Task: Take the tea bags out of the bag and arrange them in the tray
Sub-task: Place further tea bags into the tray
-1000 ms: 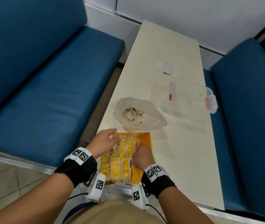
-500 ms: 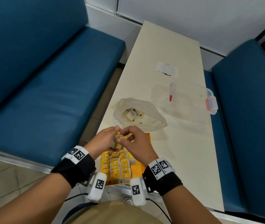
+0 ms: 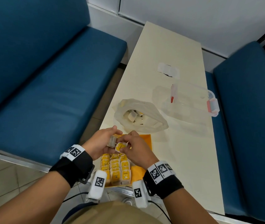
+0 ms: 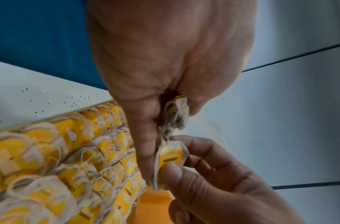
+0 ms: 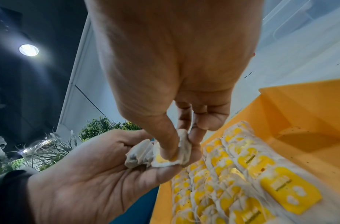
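Observation:
My left hand [image 3: 110, 139] holds a small bundle of tea bags [image 3: 112, 141] above the far end of the orange tray [image 3: 146, 139]. My right hand [image 3: 125, 143] pinches a single yellow-tagged tea bag [image 3: 121, 146] right against that bundle. In the left wrist view the bundle [image 4: 177, 115] sits between thumb and fingers, and the pinched bag [image 4: 170, 157] hangs just below it. Rows of tea bags [image 3: 117, 167] fill the tray's left part. The white plastic bag [image 3: 146, 120] lies open beyond the tray with more tea bags [image 3: 132, 115] inside.
A clear lidded container [image 3: 188, 97] with pink clips stands at the table's right edge. A white wrapper [image 3: 169, 71] lies farther back. Blue bench seats [image 3: 55, 94] flank the narrow cream table [image 3: 185, 159]. The tray's right part [image 5: 299, 113] shows bare orange.
Both hands have lifted off the rows in the tray and met above its far end. The right hand now pinches one tea bag at the bundle held in the left hand.

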{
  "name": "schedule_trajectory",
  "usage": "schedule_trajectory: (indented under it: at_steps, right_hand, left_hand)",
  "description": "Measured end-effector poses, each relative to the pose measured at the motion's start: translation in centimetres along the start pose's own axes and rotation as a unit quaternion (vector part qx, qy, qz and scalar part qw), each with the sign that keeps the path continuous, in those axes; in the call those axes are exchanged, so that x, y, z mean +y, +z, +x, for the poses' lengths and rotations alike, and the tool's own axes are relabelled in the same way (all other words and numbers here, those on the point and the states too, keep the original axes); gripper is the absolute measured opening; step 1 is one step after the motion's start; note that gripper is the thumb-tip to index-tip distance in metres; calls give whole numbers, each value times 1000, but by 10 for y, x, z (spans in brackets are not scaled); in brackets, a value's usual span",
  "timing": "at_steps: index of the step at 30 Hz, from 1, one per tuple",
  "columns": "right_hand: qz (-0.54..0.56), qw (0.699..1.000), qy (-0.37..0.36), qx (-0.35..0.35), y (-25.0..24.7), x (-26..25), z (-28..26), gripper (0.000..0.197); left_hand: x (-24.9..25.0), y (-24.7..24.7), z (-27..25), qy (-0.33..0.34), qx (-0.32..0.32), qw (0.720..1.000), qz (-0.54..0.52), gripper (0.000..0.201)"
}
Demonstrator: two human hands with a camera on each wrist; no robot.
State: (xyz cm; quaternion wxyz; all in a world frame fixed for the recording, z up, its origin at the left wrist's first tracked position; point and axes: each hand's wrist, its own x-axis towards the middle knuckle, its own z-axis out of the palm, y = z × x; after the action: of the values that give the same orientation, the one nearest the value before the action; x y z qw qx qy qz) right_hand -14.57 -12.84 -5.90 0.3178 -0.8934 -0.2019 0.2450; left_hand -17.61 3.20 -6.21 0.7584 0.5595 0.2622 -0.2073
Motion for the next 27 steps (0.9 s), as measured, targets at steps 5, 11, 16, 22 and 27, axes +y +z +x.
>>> schedule_trajectory:
  at_steps: [5, 11, 16, 22, 27]
  right_hand:
    - [39, 998, -17, 50, -8, -3, -4, 12]
    - [125, 986, 4, 113, -27, -1, 1, 25]
    - [171, 979, 26, 108, -31, 3, 2, 23]
    - [245, 963, 43, 106, -27, 7, 0, 16]
    - [281, 951, 75, 104, -24, 14, -3, 3]
  left_hand:
    - [0, -5, 1, 6, -17, 999, 30, 37]
    - [-4, -7, 1, 78, -11, 988, 132, 26]
    - [-7, -11, -1, 186, -49, 950, 245, 23]
    - [-15, -4, 5, 226, 13, 940, 256, 5]
    - [-19, -3, 10, 212, 10, 944, 252, 11]
